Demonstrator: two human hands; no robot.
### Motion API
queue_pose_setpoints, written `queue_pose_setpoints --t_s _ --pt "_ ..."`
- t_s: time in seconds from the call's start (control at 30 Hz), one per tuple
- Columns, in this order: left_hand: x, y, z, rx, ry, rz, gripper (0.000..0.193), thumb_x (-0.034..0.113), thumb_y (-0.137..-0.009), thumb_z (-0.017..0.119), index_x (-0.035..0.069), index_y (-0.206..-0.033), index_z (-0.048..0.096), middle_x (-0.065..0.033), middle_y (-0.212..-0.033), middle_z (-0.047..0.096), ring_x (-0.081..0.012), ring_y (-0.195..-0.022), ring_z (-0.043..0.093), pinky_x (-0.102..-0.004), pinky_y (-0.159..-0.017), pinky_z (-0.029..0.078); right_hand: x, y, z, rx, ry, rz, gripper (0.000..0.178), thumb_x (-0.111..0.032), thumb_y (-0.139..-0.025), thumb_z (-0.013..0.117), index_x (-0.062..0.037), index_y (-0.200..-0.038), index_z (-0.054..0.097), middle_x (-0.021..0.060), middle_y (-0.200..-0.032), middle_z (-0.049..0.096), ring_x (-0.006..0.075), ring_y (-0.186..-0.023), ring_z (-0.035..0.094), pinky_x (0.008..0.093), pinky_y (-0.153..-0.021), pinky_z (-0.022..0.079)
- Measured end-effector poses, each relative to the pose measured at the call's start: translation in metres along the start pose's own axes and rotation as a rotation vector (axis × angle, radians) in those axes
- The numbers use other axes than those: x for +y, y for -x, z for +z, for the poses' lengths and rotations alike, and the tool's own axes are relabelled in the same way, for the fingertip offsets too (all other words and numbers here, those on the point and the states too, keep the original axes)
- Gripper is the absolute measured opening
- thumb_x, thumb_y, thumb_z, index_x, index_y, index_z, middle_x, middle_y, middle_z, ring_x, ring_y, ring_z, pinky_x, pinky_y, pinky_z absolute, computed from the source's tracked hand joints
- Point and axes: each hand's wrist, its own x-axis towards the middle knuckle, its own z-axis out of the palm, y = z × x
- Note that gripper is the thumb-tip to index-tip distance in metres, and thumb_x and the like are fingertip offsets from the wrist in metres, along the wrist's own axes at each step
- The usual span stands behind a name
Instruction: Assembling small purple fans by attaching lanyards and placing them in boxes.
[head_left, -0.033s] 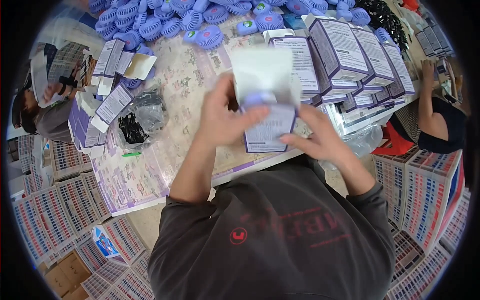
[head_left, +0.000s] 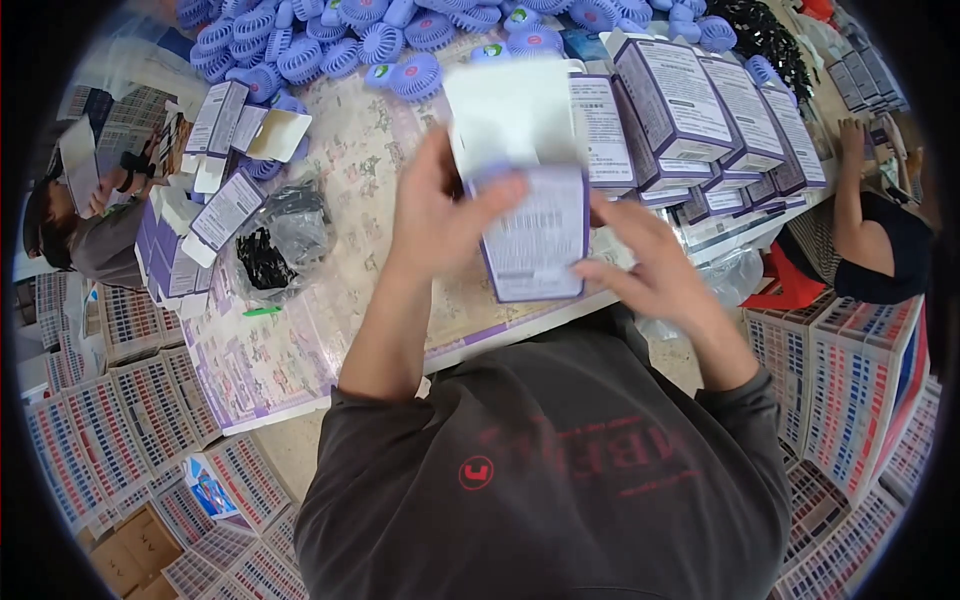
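A box [head_left: 537,245] is held over the table [head_left: 345,190], near its edge, gripped on opposite sides by the left hand [head_left: 437,205] and right hand [head_left: 645,260], apparently so that it is steadied with its white flap [head_left: 510,108] raised. Compared with the earlier frame, the flap is shifted slightly leftward and more printed face [head_left: 535,270] is shown.
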Motion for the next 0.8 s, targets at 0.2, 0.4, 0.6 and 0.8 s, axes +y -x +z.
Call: queue_pose_setpoints --t_s 0.2,0.4,0.6,0.8 --pt "-0.037 -0.073 0.021 0.037 0.081 -0.298 0.056 0.020 -0.082 0.073 -0.001 -0.125 0.044 -0.0175 -0.108 0.063 -0.0208 -0.091 0.063 -0.0320 -0.074 0.052 -0.021 0.007 -0.054 0.164 0.360 -0.145 0.021 0.001 -0.079 0.068 0.0012 -0.099 0.066 0.0132 -0.086 0.068 0.0284 -0.075 0.062 0.0345 -0.067 0.047" --pt "-0.048 -0.058 -0.064 0.601 -0.091 0.016 0.064 0.021 -0.084 0.072 -0.004 -0.131 0.038 -0.0117 -0.102 0.058 -0.0175 -0.077 0.057 -0.0310 -0.056 0.047 -0.010 0.032 -0.008 0.135 0.286 -0.035 0.015 0.004 -0.077 0.067 -0.0002 -0.092 0.068 0.0121 -0.081 0.067 0.0277 -0.069 0.060 0.0332 -0.063 0.046" --pt "-0.084 -0.037 -0.196 1.260 0.714 -0.161 0.045 0.013 -0.084 0.066 -0.002 -0.121 0.046 -0.0092 -0.089 0.055 -0.0178 -0.065 0.053 -0.0295 -0.052 0.043 -0.019 0.001 0.029 0.159 0.137 -0.224 0.014 0.003 -0.075 0.069 0.0004 -0.089 0.068 0.0109 -0.073 0.065 0.0263 -0.066 0.060 0.0339 -0.061 0.046" --pt "-0.092 -0.033 -0.202 1.280 0.452 -0.158 0.022 0.013 -0.083 0.064 -0.001 -0.100 0.059 -0.0049 -0.068 0.055 -0.0184 -0.055 0.051 -0.0304 -0.051 0.042 -0.029 -0.025 0.050 0.217 0.054 -0.356 0.015 0.001 -0.078 0.069 0.0023 -0.092 0.067 0.0089 -0.072 0.065 0.0247 -0.063 0.059 0.0338 -0.061 0.045"
